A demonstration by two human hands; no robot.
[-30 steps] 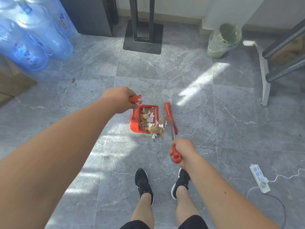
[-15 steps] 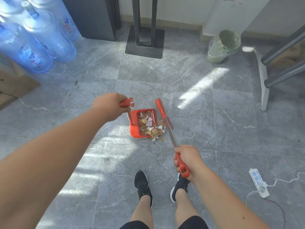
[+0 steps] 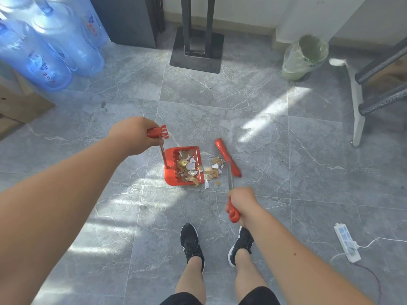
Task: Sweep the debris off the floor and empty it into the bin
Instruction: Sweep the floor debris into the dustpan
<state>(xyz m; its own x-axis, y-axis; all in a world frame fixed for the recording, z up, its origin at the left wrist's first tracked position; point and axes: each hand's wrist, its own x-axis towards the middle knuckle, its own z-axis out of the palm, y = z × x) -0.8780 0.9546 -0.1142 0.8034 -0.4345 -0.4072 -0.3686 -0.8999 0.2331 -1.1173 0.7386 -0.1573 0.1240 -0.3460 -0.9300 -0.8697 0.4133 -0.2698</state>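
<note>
A red dustpan (image 3: 170,159) sits on the grey tile floor, partly filled with torn paper and cardboard scraps (image 3: 188,166). More scraps (image 3: 214,169) lie on the floor just right of its lip. My left hand (image 3: 134,135) grips the red top of the dustpan's upright handle. My right hand (image 3: 241,204) grips the red handle of a broom (image 3: 228,157), whose red head rests on the floor right of the loose scraps. The bin (image 3: 305,55), lined with a pale green bag, stands at the far right by the wall.
Blue water jugs (image 3: 50,42) crowd the far left. A black stand base (image 3: 196,50) sits at the back centre. A white chair leg (image 3: 357,102) and dark rails are at the right. A white power strip (image 3: 346,242) with cable lies near my right foot.
The broom head has swung away to the right of the dustpan, leaving a few scraps on the floor between them. My left hand keeps the dustpan in place.
</note>
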